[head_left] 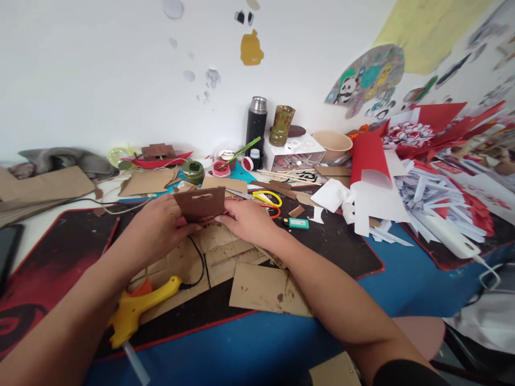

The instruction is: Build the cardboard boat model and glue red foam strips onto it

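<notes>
A brown cardboard piece [200, 205] with a narrow slot near its top edge is held upright between both hands. My left hand [161, 228] pinches its left edge, and my right hand [251, 221] grips the lower right edge. Beneath them lie flattened cardboard sheets [219, 252]. A yellow hot glue gun [148, 303] rests near my left forearm, a glue stick poking out of its back. Just beyond my right hand are yellow-handled scissors [269, 198] and a green lighter [296, 223].
Paint jars [193, 172], a red model boat [159, 155], a black thermos [256, 126] and a white box [295, 151] stand along the wall. Red paper [370, 158] and cut paper strips [438, 198] lie at right. A loose cardboard piece [267, 289] sits near the front edge.
</notes>
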A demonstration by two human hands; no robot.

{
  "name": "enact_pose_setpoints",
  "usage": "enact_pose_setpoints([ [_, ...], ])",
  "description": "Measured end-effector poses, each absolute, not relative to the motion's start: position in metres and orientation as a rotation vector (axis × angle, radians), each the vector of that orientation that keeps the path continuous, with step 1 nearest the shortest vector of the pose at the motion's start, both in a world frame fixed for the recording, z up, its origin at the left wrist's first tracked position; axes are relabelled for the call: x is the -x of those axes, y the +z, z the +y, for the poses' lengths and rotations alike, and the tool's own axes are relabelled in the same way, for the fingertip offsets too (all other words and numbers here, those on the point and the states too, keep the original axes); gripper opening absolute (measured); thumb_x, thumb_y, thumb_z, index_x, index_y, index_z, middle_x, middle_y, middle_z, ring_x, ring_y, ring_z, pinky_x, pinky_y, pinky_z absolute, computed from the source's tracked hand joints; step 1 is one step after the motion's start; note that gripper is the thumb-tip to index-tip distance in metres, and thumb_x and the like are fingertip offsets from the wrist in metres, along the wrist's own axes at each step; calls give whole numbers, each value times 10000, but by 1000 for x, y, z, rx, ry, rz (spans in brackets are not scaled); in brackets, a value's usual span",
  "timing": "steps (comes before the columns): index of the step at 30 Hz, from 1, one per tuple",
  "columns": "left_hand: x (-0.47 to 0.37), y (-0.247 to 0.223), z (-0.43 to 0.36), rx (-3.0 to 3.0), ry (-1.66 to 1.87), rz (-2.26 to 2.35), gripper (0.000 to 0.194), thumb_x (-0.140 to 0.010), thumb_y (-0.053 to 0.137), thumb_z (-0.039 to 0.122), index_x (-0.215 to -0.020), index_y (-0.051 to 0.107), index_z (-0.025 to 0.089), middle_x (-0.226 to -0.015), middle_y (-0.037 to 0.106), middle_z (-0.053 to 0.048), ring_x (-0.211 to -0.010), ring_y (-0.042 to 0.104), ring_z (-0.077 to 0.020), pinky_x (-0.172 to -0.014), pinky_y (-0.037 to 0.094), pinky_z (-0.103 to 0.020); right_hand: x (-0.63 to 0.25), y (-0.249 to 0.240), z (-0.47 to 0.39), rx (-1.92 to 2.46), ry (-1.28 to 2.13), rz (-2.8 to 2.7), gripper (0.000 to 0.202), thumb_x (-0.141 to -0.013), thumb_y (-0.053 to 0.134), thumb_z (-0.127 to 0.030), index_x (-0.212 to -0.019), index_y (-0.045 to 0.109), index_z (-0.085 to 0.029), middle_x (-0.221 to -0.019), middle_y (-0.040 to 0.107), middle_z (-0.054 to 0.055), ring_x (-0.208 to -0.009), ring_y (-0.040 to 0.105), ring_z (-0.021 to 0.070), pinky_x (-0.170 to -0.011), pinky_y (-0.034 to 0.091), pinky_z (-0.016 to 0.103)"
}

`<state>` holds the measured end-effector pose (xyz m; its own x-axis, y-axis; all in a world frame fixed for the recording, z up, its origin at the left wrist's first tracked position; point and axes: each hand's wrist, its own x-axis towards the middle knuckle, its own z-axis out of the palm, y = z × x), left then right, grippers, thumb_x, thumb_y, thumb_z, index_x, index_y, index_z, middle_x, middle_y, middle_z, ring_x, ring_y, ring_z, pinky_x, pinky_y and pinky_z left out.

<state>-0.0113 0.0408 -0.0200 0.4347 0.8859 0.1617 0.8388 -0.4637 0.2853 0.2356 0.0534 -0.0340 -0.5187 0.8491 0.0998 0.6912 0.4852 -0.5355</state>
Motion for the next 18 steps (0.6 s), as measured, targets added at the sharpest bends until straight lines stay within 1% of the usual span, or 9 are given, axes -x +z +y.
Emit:
enact_pose_setpoints([
  [4, 13, -24, 40, -2503, 468, 1557, 336, -912, 673, 349, -1167, 888, 314, -1292, 857, -72, -1224, 734, -383, -1060, 569, -527, -234, -36, 52, 1278, 596, -2423, 165, -1107, 721, -306, -1166, 813, -182, -1030, 825, 85, -972, 729, 234, -774, 419, 317],
  [6, 14, -27, 40, -2484, 469, 1612, 341, -901, 678, 356, -1155, 898, 296, -1268, 854, -94, -1196, 738, -388, -1046, 577, -530, -233, -37, 52, 1263, 578, -2439, 168, -1108, 719, -301, -1150, 813, -169, -1021, 823, 94, -961, 726, 237, -769, 414, 321],
  [9, 16, -29, 40, -2422, 458, 1671, 366, -890, 701, 362, -1191, 891, 278, -1233, 850, -104, -1137, 752, -372, -1026, 592, -513, -232, -38, 52, 1261, 560, -2454, 171, -1110, 715, -303, -1119, 813, -164, -995, 816, 95, -923, 715, 231, -750, 397, 323],
  [13, 17, -30, 40, -2433, 490, 1653, 365, -890, 698, 351, -1192, 892, 284, -1269, 850, -101, -1189, 743, -383, -1051, 584, -523, -233, -38, 51, 1272, 582, -2453, 194, -1116, 708, -337, -1146, 808, -173, -929, 803, 67, -861, 697, 212, -727, 381, 316],
  [15, 16, -29, 40, -2451, 502, 1650, 369, -887, 695, 349, -1190, 892, 276, -1228, 856, -110, -1138, 750, -382, -1007, 596, -518, -233, -38, 51, 1275, 577, -2460, 204, -1106, 720, -354, -1185, 803, -184, -935, 807, 64, -865, 705, 218, -729, 388, 317],
  [18, 14, -26, 39, -2517, 495, 1604, 394, -893, 673, 321, -1224, 883, 286, -1143, 865, -96, -1035, 754, -356, -934, 602, -484, -235, -37, 49, 1279, 526, -2498, 239, -1093, 732, -353, -1268, 790, -201, -1024, 833, 88, -929, 735, 254, -759, 417, 331],
])
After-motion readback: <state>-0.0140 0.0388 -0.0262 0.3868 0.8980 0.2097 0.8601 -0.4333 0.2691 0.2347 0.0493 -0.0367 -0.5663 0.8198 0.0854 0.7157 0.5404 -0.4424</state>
